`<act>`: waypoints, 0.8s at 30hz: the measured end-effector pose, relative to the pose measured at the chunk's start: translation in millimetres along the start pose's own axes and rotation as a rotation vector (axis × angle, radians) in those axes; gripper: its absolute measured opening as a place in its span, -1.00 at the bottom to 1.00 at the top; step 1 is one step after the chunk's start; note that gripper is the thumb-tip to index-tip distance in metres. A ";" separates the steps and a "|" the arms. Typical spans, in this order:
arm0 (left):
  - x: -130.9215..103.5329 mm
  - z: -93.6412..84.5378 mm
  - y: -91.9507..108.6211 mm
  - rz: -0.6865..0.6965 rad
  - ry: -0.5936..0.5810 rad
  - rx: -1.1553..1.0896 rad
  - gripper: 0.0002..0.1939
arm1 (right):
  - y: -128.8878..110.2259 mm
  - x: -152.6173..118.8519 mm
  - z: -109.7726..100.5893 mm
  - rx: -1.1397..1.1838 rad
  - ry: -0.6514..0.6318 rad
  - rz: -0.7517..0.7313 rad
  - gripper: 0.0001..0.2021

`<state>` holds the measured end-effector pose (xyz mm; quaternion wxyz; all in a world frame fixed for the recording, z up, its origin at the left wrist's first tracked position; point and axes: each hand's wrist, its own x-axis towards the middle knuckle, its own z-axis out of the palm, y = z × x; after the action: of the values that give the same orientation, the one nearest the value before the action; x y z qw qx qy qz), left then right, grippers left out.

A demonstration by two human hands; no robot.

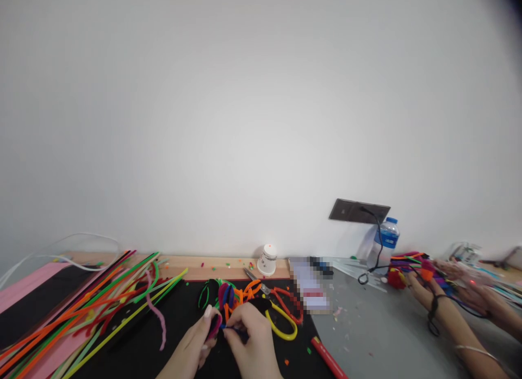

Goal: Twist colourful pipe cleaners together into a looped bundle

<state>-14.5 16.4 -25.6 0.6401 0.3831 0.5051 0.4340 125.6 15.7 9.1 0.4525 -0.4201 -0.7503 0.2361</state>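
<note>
Close together at the bottom centre are my two hands, over a black mat (142,335). My left hand (196,340) is closed on a purple fuzzy piece (213,327). Beside it, my right hand (252,335) pinches a blue fuzzy stem (223,327), which meets the purple piece. Just beyond my fingers lie looped pipe cleaners (228,295) in green, purple, blue and orange. A yellow loop (290,331) and a red-orange loop (297,305) are to the right of my right hand. Scissors (261,284) lie partly hidden among them.
Many pipe cleaners (101,308) spread across the left. A white cup (267,261) stands near the wall. A blurred-out phone (310,286), a red tube (328,359) and a bottle (383,246) are rightward. At the far right another person's hands (426,292) hold colourful pieces.
</note>
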 end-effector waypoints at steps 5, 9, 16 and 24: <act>-1.7 7.8 1.1 0.011 0.040 0.006 -0.50 | -8.2 1.2 -1.7 0.148 0.004 -0.117 -0.82; 0.3 10.2 -3.1 0.049 0.120 -0.007 -0.53 | -7.3 2.1 -1.6 0.249 -0.045 -0.052 -0.76; 7.3 -10.4 7.9 0.057 0.160 -0.027 -0.53 | 1.6 3.9 -6.3 0.050 -0.047 0.084 -0.78; 2.4 -4.6 -6.8 0.123 0.213 0.052 -0.49 | 2.4 1.9 -5.5 0.029 -0.053 0.080 -0.82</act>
<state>-17.6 16.7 -33.6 0.5448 0.3815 0.5571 0.4973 131.0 18.4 10.8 0.4289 -0.4366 -0.7411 0.2758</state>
